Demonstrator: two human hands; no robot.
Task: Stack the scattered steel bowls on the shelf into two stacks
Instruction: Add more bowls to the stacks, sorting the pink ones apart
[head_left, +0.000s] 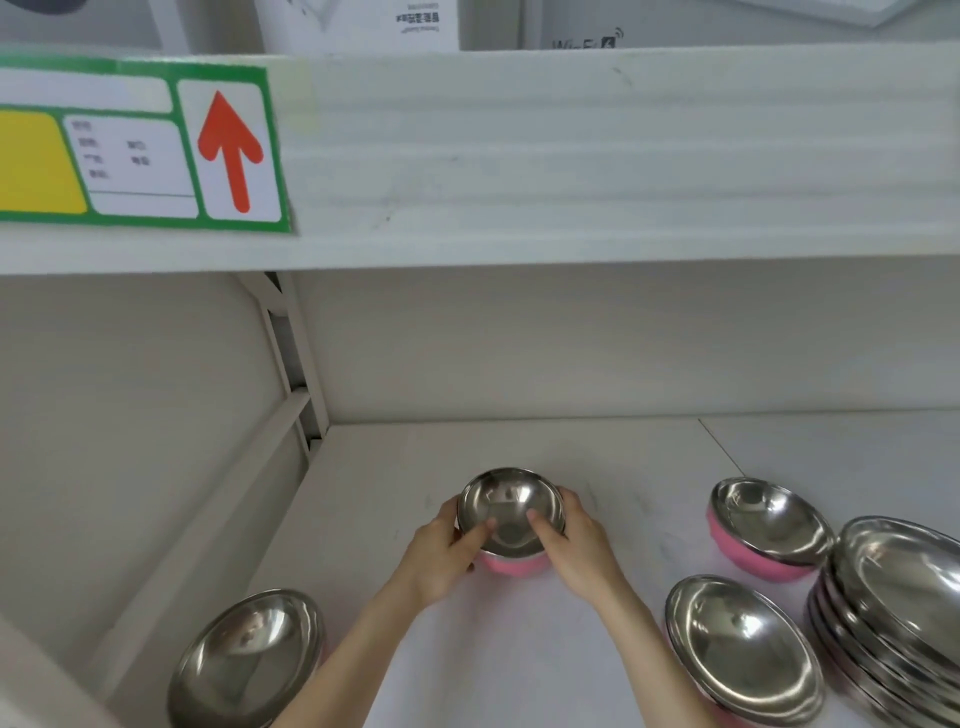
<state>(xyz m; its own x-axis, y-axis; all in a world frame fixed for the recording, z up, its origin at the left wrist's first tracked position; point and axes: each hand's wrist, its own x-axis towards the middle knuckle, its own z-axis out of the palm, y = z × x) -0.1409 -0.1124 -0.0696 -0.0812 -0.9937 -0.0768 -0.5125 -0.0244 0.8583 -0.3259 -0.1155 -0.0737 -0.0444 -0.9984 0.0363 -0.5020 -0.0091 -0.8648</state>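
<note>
A steel bowl with a pink outside stands in the middle of the white shelf. My left hand grips its left rim, thumb inside the bowl. My right hand grips its right rim the same way. Another pink-bottomed bowl sits to the right. A single bowl lies in front of that one. A stack of several bowls stands at the far right edge. One more bowl sits at the near left.
The upper shelf board hangs low overhead, carrying a green label with a red arrow. A metal upright and brace close the left side. The back wall panel stands behind the bowls.
</note>
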